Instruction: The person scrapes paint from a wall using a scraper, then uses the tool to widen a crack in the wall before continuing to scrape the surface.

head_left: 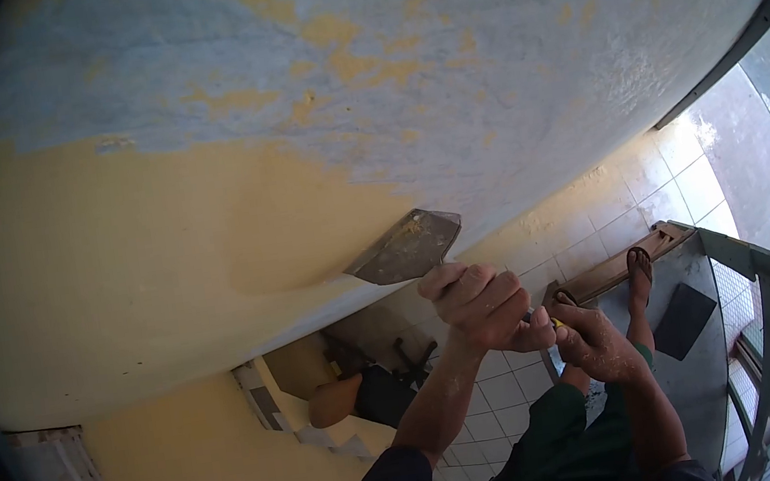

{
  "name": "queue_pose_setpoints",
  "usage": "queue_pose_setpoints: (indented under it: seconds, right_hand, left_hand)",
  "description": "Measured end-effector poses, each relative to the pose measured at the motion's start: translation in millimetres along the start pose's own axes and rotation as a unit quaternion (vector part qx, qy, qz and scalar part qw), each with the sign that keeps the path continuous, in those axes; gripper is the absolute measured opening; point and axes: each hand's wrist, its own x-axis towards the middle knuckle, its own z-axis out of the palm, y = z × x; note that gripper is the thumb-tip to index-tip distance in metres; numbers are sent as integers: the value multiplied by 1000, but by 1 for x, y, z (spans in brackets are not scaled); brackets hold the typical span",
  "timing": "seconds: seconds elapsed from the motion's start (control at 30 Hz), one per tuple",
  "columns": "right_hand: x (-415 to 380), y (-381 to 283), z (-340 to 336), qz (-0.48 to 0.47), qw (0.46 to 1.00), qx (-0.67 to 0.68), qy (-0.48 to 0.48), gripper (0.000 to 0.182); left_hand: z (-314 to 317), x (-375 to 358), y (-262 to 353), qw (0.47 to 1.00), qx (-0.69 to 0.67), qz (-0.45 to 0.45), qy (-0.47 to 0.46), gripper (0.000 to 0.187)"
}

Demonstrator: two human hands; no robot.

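A wide metal scraper (pixel 408 247) lies with its blade against the wall, at the border between yellow paint (pixel 304 212) and the grey-blue scraped surface (pixel 445 106). My left hand (pixel 486 305) is wrapped round the scraper's handle close to the blade. Behind it, my right hand (pixel 598 344) is closed round the rear of the same handle, where a bit of yellow shows. Pale dust clings to both hands. Most of the handle is hidden by my fingers.
Below are my sandalled feet on a grey surface, beside a wooden plank (pixel 618 273) and a dark flat piece (pixel 685 321). A green frame (pixel 742 257) stands at the right. White floor tiles (pixel 503 395) and a dark chair-like object (pixel 381 395) are lower down.
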Motion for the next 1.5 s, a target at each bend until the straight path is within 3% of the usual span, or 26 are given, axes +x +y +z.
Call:
queue_pose_setpoints:
  seconds: [0.17, 0.8, 1.0, 1.07, 1.13, 1.2, 1.4, 1.5]
  right_hand:
    - [6, 11, 6, -42, 998, -53, -12, 44]
    - [4, 1, -10, -10, 998, -55, 17, 34]
    - [10, 3, -9, -39, 998, -30, 37, 33]
    - [14, -20, -7, -36, 997, -68, 0, 34]
    - [11, -9, -8, -36, 998, -57, -3, 35]
    - [3, -3, -6, -36, 998, -56, 0, 35]
    - [-1, 2, -8, 6, 1000, -21, 10, 38]
    - [5, 1, -4, -36, 998, -38, 27, 38]
  left_hand:
    - [-8, 1, 0, 999, 12, -11, -30, 31]
    - [9, 2, 2, 999, 43, 18, -6, 36]
    - [9, 2, 2, 999, 35, 4, -27, 37]
    - [-6, 15, -5, 997, 56, 24, 35, 37]
    - [-4, 13, -5, 998, 52, 35, 24, 37]
    - [4, 4, 6, 1000, 21, -9, -21, 37]
    - [4, 3, 9, 999, 23, -23, -19, 36]
    - [5, 4, 5, 999, 30, -19, -16, 36]
